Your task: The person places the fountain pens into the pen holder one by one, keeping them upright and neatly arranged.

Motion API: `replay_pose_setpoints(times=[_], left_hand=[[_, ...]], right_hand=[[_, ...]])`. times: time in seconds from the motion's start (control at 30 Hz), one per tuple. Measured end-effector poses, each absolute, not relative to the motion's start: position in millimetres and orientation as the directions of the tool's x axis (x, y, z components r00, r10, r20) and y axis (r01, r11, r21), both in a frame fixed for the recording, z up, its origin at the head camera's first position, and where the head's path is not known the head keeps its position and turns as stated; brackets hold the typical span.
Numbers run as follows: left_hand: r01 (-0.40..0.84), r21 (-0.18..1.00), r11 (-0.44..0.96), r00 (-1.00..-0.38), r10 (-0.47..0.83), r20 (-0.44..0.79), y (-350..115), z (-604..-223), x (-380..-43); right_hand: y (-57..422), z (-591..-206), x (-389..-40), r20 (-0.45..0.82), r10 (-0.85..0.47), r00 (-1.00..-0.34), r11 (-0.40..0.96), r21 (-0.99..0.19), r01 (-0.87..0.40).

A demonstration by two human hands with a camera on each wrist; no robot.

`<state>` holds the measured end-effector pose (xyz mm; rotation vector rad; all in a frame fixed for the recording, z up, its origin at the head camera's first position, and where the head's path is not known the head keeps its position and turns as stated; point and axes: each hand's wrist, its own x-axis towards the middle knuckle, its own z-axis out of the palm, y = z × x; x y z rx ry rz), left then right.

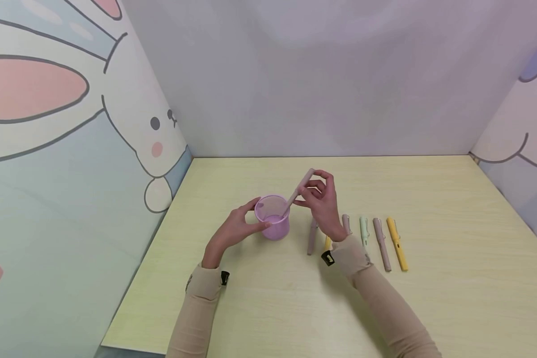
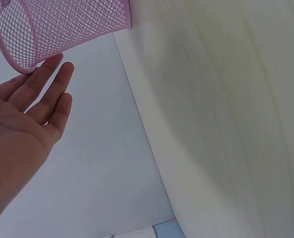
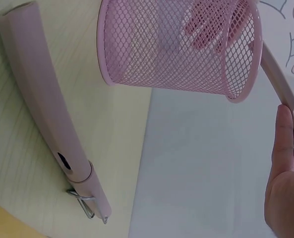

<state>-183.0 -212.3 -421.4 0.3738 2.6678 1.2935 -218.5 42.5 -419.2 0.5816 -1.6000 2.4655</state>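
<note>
A pink mesh pen holder [image 1: 277, 230] stands upright on the table, its mouth toward the head camera. My left hand [image 1: 237, 229] grips it at the rim, with thumb and fingers on opposite sides; the left wrist view catches those fingers [image 2: 47, 96] beside the mesh. Pinched in my right hand [image 1: 324, 206] is a dusky pink pen [image 1: 300, 188] with a metal clip, slanting down so its lower end is inside the holder's mouth. In the right wrist view this pen [image 3: 278, 77] crosses the rim.
Right of the holder several pens lie in a row: a dusky pink pen [image 1: 312, 237], partly hidden ones under my right wrist, a mint green pen [image 1: 364, 229], another dusky pink pen [image 1: 382, 244] and a yellow pen [image 1: 398, 243]. Walls border the table [image 1: 452, 298] behind and at both sides.
</note>
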Motion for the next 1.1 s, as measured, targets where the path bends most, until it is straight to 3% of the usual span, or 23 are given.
replay_pose_setpoints(times=[0.7, 1.1], left_hand=[[0.163, 0.788, 0.593, -0.954, 0.297, -0.026, -211.7, -424.3, -185.0], [0.155, 0.786, 0.598, -0.958, 0.287, -0.029, -212.7, -421.4, -183.3]], right_hand=[[32.7, -429.7, -216.8, 0.386, -0.172, -0.906, -0.172, -0.918, -0.358], [39.6, -429.2, -217.9, 0.391, -0.173, -0.904, -0.188, -0.914, -0.36]])
